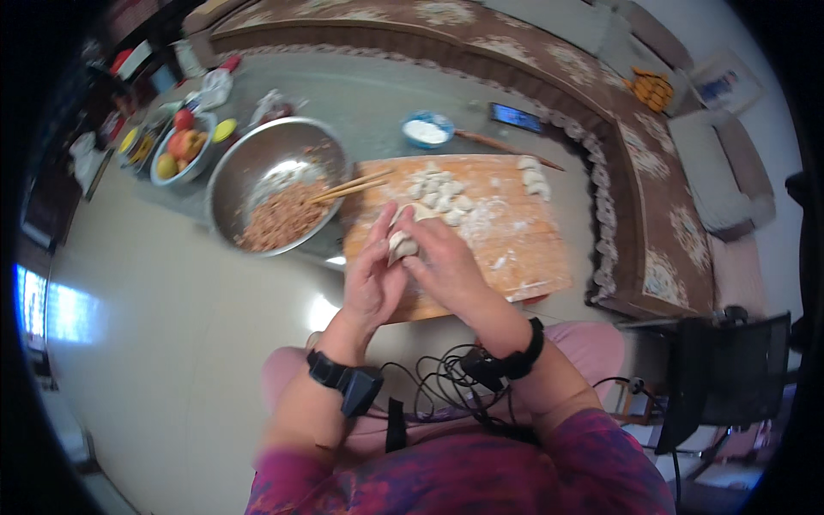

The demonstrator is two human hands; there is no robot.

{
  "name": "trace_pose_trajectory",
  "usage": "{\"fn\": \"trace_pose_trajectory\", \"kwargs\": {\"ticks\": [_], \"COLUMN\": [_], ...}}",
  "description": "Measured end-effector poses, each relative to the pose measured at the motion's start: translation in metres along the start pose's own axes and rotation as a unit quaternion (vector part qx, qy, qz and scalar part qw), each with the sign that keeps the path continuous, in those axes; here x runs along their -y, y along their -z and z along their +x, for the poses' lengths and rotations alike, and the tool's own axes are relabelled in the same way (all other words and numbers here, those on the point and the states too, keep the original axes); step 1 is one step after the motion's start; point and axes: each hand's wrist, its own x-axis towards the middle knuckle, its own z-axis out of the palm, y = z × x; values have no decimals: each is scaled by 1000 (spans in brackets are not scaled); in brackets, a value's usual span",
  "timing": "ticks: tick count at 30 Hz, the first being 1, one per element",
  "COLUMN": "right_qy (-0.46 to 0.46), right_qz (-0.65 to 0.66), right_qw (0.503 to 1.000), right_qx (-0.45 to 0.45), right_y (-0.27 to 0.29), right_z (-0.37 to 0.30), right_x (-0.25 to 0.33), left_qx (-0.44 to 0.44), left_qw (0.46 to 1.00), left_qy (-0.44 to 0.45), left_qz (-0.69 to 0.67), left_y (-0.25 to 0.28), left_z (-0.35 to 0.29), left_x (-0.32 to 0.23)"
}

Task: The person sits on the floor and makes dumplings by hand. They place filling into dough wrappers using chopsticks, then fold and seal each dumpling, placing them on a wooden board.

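A home's living room: long floral-covered sofa (659, 193), cushions (697, 154), fruit bowl (182, 178)

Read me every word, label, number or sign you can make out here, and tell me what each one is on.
No text can be read.
Smartphone: screen lit blue, but anything on it is too small and blurred.
Black wrist devices: no legible marking.

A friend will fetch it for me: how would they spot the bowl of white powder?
Find the floury wooden board. Just past its far edge, at the left end of the thin rolling pin, sits a small blue bowl. Unlike the steel bowl and fruit bowl farther left, it holds white powder.
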Motion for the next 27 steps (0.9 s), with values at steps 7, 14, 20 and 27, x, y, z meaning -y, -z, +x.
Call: {"fn": "trace_pose_trajectory", "kwargs": {"ticks": [7, 14, 20, 27], "right_qy": [-197, -278, -215, -170], "right_qz": [67, -326, -360, -355], "right_qw": [978, 903, 908, 919], "right_qx": [2, -15, -6, -15], "right_y": [110, 182, 190, 171], "right_z": [-28, -19, -11, -1], "right_x": [-156, -276, -347, -351], "left_qx": [2, -54, -123, -111], "left_qw": [979, 969, 966, 970], "left_qy": [122, 138, 121, 112], "left_qz": [164, 196, 193, 186], "left_y": [-32, -6, -7, 17], "left_z": [53, 71, 101, 93], "left_x": [86, 76, 89, 77]}}
